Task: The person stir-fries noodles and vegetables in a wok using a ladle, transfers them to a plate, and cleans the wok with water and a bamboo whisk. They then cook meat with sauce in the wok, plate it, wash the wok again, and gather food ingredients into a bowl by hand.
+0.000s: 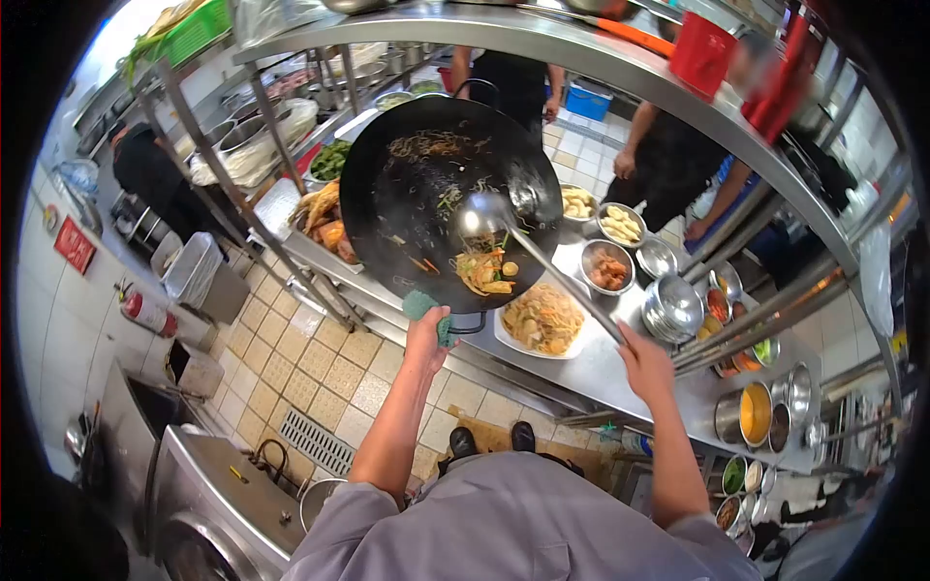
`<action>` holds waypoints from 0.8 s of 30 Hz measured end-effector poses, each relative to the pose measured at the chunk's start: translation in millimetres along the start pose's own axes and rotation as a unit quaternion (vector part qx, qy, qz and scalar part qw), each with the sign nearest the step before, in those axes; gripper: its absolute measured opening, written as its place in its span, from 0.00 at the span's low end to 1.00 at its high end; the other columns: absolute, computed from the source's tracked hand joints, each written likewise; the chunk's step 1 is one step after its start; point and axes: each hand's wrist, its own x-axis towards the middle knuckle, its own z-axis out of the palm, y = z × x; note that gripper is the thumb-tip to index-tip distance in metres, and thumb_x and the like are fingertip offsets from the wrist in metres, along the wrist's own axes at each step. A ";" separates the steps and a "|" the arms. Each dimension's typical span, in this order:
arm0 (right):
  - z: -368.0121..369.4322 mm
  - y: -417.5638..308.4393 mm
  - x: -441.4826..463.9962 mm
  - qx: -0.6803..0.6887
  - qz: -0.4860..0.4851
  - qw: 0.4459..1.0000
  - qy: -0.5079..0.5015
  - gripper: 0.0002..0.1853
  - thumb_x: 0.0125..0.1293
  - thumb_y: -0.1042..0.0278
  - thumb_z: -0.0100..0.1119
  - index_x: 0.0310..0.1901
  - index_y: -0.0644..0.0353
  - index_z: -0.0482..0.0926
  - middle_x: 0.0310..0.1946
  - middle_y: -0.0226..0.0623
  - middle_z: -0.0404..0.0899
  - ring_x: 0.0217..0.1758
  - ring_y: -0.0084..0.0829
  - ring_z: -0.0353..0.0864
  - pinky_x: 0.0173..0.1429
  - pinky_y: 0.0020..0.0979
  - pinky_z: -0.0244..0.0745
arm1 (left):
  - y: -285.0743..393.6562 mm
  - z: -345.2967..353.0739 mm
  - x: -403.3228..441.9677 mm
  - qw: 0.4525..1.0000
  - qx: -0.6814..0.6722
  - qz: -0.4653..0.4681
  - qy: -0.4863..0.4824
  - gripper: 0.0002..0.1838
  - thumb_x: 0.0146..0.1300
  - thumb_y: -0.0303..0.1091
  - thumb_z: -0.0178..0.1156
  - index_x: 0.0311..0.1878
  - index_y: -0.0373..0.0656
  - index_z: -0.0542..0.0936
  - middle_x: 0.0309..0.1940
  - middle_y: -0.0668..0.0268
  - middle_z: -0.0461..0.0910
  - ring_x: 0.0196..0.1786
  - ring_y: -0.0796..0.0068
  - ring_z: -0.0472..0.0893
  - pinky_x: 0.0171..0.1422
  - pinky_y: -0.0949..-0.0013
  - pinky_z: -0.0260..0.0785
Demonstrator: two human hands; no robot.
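Observation:
My left hand (427, 334) is closed around a green cloth (422, 308) at the near handle of a large black wok (387, 223). The wok is tilted so its inside faces me, with strands of noodle stuck to its far wall. In my right hand (643, 363) is the long handle of a metal ladle (481, 215), whose bowl is inside the wok. Just below that bowl lies a clump of noodles and vegetables (484, 271). Under the wok's right edge, a white plate (572, 351) heaped with noodles (539, 320) rests on the steel counter (620, 312).
Right of the plate stand metal bowls of food (607, 265) and stacked metal bowls (672, 308). An overhead steel shelf (581, 53) crosses above. Co-workers (668, 160) stand beyond the counter. A steel stove unit (223, 484) is at lower left, beside a floor drain grate (317, 443).

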 end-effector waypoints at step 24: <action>47.0 99.3 -42.1 0.120 0.024 0.988 -0.091 0.25 0.61 0.67 0.56 0.62 0.39 0.70 0.45 0.42 0.79 0.48 0.43 0.78 0.52 0.37 0.72 | 13.9 -2.4 -1.3 0.999 0.030 -0.023 -0.014 0.08 0.53 0.32 0.60 0.35 0.46 0.72 0.25 0.67 0.73 0.24 0.72 0.73 0.23 0.66 0.65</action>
